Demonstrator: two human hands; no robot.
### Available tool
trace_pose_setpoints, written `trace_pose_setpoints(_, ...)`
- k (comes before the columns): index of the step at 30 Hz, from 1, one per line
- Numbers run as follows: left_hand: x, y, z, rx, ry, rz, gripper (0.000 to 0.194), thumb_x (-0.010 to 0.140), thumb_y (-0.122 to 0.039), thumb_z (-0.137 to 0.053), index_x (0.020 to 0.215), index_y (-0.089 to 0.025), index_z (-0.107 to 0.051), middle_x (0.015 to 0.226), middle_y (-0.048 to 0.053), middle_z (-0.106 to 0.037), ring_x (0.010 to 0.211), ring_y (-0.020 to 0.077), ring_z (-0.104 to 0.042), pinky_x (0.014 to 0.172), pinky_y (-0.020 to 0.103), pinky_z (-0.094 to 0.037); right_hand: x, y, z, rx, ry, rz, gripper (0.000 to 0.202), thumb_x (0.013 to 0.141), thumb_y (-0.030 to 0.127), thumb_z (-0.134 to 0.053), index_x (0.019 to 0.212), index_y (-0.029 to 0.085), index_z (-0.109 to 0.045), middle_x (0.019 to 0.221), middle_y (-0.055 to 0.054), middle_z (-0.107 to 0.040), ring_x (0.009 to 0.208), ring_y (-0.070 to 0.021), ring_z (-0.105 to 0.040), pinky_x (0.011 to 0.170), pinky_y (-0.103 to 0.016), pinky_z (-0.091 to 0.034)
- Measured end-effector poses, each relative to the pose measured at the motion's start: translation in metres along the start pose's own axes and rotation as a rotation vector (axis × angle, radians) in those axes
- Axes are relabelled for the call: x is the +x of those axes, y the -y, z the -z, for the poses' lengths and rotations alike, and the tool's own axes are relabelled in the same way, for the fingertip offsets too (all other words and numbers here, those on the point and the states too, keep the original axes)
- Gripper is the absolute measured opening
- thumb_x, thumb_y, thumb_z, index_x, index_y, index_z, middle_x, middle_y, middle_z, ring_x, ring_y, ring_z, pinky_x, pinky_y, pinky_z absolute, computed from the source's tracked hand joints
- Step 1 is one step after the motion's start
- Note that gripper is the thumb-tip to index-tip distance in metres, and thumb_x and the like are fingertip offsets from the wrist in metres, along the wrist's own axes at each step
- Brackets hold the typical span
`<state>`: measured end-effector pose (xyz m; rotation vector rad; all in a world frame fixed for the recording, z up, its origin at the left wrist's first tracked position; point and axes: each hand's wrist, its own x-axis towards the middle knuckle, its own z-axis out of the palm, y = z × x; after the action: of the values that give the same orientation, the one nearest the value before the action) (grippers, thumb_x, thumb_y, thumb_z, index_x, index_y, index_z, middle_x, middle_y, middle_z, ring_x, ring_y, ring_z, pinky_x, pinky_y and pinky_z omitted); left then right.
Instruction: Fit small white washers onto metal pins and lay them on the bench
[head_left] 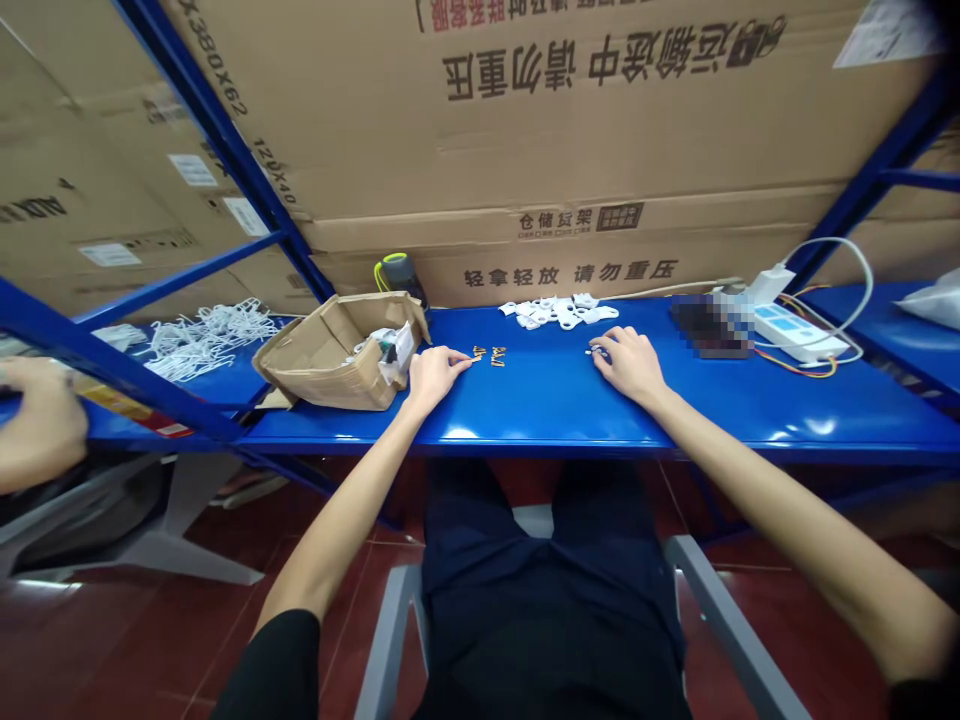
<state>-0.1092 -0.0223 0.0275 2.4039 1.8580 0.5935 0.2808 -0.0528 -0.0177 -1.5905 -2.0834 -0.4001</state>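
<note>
My left hand (433, 376) rests on the blue shelf, thumb and fingertips pinched together at the edge of a little group of brass-coloured pieces (478, 353). Whatever lies between those fingertips is too small to make out. A second group of brass-coloured pieces (498, 356) lies just to the right. My right hand (631, 364) is curled low over the shelf, its fingertips at small dark and silvery pieces (598, 351) that they partly cover. Beyond both hands, several flat white plastic parts with holes (559, 312) lie in a loose pile.
An open cardboard box (330, 372) with mixed small items stands left, a dark speaker-like cylinder (401, 272) behind it. At right are a blurred dark object (711, 325) and a white power strip (799, 332) with cables. White cords (214, 335) and another person's hand (41, 425) are far left.
</note>
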Motion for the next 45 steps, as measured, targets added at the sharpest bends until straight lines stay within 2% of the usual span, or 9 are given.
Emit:
trace_pose_setpoints(10,0.005,-0.003,-0.006,-0.049,-0.024,0.029,0.024,0.099,-0.045,-0.072,0.109,-0.030,-0.088,0.112,0.004,-0.084,0.105,0.0284,-0.075,0.090,0.036,-0.052,-0.013,0.002,0.003,0.036,-0.021,-0.166,0.046,0.104,0.048,-0.047,0.133,0.019,-0.069,0.130,-0.020,-0.066,0.116,-0.0392,-0.057,0.088,-0.049,-0.049)
trace_pose_setpoints(15,0.003,-0.003,-0.003,-0.032,-0.045,0.026,0.024,0.100,-0.044,-0.071,0.106,-0.028,-0.087,0.113,0.005,-0.084,0.108,0.0296,-0.074,0.095,0.038,-0.051,-0.021,0.005,0.004,-0.007,0.021,-0.214,0.052,0.104,0.058,-0.048,0.130,0.016,-0.064,0.119,-0.022,-0.065,0.112,-0.0396,-0.059,0.087,-0.047,-0.049)
trace_pose_setpoints(21,-0.032,0.020,0.029,-0.052,-0.109,0.056,0.029,0.105,-0.039,-0.063,0.118,-0.023,-0.084,0.123,0.007,-0.081,0.118,0.0299,-0.072,0.101,0.037,-0.052,-0.020,0.010,0.004,-0.003,0.033,-0.179,0.047,0.106,0.055,-0.044,0.125,0.016,-0.063,0.117,-0.021,-0.066,0.109,-0.0382,-0.060,0.085,-0.046,-0.048)
trace_pose_setpoints(23,-0.049,0.027,0.038,-0.028,-0.071,0.086,0.027,0.103,-0.038,-0.066,0.116,-0.023,-0.085,0.120,0.008,-0.081,0.114,0.0299,-0.073,0.100,0.037,-0.054,-0.019,0.011,0.005,-0.012,0.032,-0.147,0.046,0.107,0.054,-0.044,0.126,0.017,-0.063,0.117,-0.020,-0.066,0.110,-0.0384,-0.059,0.084,-0.045,-0.047)
trace_pose_setpoints(29,-0.068,0.028,0.035,0.037,0.004,0.092,0.019,0.099,-0.033,-0.072,0.107,-0.023,-0.086,0.117,0.009,-0.080,0.111,0.0311,-0.074,0.097,0.037,-0.056,-0.017,0.014,0.009,-0.035,0.024,-0.084,0.042,0.107,0.047,-0.045,0.127,0.016,-0.066,0.115,-0.020,-0.066,0.109,-0.0372,-0.059,0.084,-0.044,-0.045)
trace_pose_setpoints(34,-0.060,0.003,0.018,-0.072,0.045,-0.058,0.019,0.101,-0.033,-0.070,0.103,-0.024,-0.086,0.111,0.007,-0.080,0.106,0.0278,-0.073,0.096,0.037,-0.055,-0.015,0.033,0.016,0.072,0.044,0.051,0.037,0.108,0.041,-0.046,0.126,0.017,-0.067,0.117,-0.017,-0.068,0.109,-0.0344,-0.062,0.088,-0.043,-0.046)
trace_pose_setpoints(39,-0.061,-0.056,-0.018,-0.280,0.095,-0.240,0.020,0.104,-0.035,-0.068,0.110,-0.029,-0.086,0.114,0.002,-0.078,0.108,0.0224,-0.073,0.093,0.032,-0.054,-0.016,0.080,0.019,0.269,0.217,0.359,0.041,0.111,0.047,-0.049,0.139,0.023,-0.065,0.122,-0.013,-0.071,0.107,-0.0298,-0.066,0.091,-0.042,-0.050)
trace_pose_setpoints(42,-0.063,-0.081,-0.034,-0.302,0.065,-0.253,0.019,0.103,-0.034,-0.069,0.109,-0.029,-0.086,0.111,0.002,-0.078,0.106,0.0221,-0.072,0.090,0.031,-0.054,-0.020,0.099,0.016,0.342,0.215,0.381,0.038,0.112,0.047,-0.047,0.124,0.023,-0.075,0.118,-0.012,-0.073,0.105,-0.0280,-0.068,0.092,-0.041,-0.051)
trace_pose_setpoints(45,-0.065,-0.085,-0.038,-0.347,0.074,-0.232,0.018,0.102,-0.037,-0.071,0.106,-0.029,-0.087,0.104,0.003,-0.078,0.101,0.0222,-0.071,0.088,0.031,-0.053,-0.023,0.103,0.011,0.405,0.190,0.332,0.037,0.111,0.044,-0.050,0.114,0.023,-0.080,0.110,-0.011,-0.075,0.100,-0.0266,-0.069,0.091,-0.039,-0.052)
